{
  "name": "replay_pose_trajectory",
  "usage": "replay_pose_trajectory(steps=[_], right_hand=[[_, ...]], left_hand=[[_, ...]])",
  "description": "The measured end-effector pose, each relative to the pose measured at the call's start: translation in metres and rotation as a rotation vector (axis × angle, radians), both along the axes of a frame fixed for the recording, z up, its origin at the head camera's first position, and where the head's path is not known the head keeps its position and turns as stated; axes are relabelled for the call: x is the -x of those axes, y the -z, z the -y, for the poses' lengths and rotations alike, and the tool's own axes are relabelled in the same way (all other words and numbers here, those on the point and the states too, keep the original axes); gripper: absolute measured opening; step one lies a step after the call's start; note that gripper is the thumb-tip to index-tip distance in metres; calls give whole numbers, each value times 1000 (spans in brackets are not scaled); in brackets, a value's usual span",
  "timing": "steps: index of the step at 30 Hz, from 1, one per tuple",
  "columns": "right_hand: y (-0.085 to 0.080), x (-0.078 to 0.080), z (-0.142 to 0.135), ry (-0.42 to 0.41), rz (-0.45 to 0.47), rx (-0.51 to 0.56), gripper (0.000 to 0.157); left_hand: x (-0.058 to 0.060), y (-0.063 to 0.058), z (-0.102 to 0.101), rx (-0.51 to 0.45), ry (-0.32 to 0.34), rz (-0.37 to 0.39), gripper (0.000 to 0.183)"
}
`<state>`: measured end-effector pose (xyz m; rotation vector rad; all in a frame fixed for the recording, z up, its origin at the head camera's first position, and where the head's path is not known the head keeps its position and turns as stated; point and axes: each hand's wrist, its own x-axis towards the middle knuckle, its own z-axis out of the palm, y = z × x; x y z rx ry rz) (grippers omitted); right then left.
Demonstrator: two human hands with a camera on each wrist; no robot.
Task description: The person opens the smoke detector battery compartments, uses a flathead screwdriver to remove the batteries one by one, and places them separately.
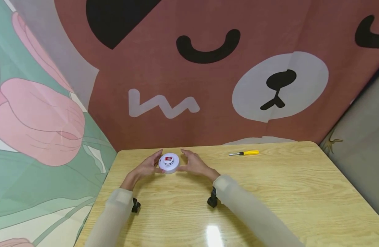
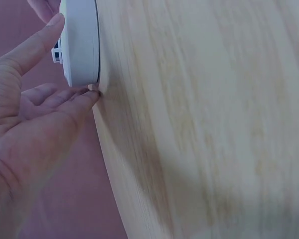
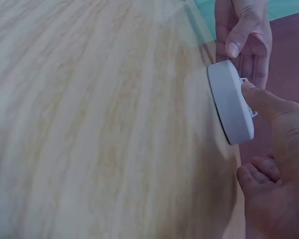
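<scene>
A round white smoke detector point(image 1: 169, 164) with a red-and-white label on its raised, slotted centre lies on the wooden table, label side up. On its left side is my left hand point(image 1: 147, 166), fingers spread, with the thumb at the near rim; the left wrist view shows straight fingertips close to the base of the detector point(image 2: 82, 45). My right hand point(image 1: 194, 164) stands at the opposite side with fingers extended and thumb towards the rim. In the right wrist view that thumb overlaps the detector point(image 3: 228, 102); whether it touches is unclear. Neither hand curls round it.
A screwdriver with a yellow handle point(image 1: 250, 152) lies near the table's back edge, to the right of the hands. Directly behind the table point(image 1: 269, 192) hangs a brown bear-print cloth point(image 1: 214, 82). A flower-print cloth point(image 1: 38, 120) borders the left side.
</scene>
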<state>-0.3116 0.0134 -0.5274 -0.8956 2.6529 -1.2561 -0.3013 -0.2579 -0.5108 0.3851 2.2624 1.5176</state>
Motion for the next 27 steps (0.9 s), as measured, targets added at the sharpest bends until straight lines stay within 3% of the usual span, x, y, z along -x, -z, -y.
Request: replay_pose_trajectory(steps=[4, 10, 18, 27], right_hand=[[6, 0, 7, 11, 17, 1, 97], [13, -3, 21, 2, 34, 84, 89], [18, -6, 34, 81, 2, 101, 82], [16, -10, 33, 84, 42, 123, 80]], left_hand=[[2, 1, -1, 3, 16, 4, 108], [2, 5, -3, 29, 2, 12, 103], [1, 3, -8, 79, -24, -50, 93], [-4, 3, -10, 125, -46, -90, 90]])
